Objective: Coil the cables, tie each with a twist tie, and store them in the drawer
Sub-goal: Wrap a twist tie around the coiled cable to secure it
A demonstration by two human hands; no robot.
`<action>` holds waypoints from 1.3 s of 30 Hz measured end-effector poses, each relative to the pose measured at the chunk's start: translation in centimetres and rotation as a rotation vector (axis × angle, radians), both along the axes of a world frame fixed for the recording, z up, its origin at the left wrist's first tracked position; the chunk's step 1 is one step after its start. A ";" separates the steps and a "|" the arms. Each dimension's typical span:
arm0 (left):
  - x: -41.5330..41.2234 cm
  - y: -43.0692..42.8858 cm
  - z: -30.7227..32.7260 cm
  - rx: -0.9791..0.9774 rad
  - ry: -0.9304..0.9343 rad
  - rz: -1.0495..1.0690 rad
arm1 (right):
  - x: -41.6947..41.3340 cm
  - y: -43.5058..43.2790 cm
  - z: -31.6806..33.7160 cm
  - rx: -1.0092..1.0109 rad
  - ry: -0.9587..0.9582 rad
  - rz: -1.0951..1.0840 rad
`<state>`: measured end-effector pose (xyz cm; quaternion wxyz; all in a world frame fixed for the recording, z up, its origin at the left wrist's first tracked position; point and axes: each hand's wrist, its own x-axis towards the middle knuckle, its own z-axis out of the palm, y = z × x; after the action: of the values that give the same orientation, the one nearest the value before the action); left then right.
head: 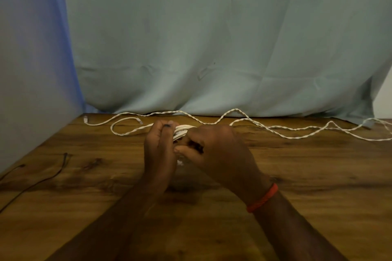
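A white coiled cable bundle sits between my two hands above the middle of the wooden table. My left hand grips the bundle from the left, fingers curled over its top. My right hand holds it from the right and pinches a small dark piece, perhaps a twist tie. Most of the coil is hidden by my fingers. Loose white twisted cable trails from the bundle to the right along the far table edge, and another white length with plugs loops to the left.
A thin black cable lies on the table's left side near the grey wall. A pale green cloth hangs behind the table's far edge. An orange band circles my right wrist.
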<state>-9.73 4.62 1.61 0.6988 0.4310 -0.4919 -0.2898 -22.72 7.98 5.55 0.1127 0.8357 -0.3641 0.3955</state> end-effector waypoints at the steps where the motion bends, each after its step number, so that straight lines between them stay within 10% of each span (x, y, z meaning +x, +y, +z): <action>1: 0.0 0.0 -0.2 0.011 -0.005 -0.012 | -0.2 -0.1 0.1 0.039 -0.015 0.067; 10: 0.4 -0.4 -0.5 0.043 -0.076 -0.045 | -1.1 -1.2 0.5 0.091 0.045 0.347; 18: -0.2 -0.1 -1.0 -0.166 -0.290 0.005 | -0.5 -1.0 -0.3 0.682 -1.065 0.350; 39: 0.3 -0.3 -0.4 -0.386 -0.530 0.123 | -0.8 -1.3 -0.4 0.578 -0.798 0.130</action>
<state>-9.42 4.30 1.23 0.6316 0.3801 -0.6752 -0.0264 -23.54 6.63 5.14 -0.2968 0.6373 -0.4207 0.5734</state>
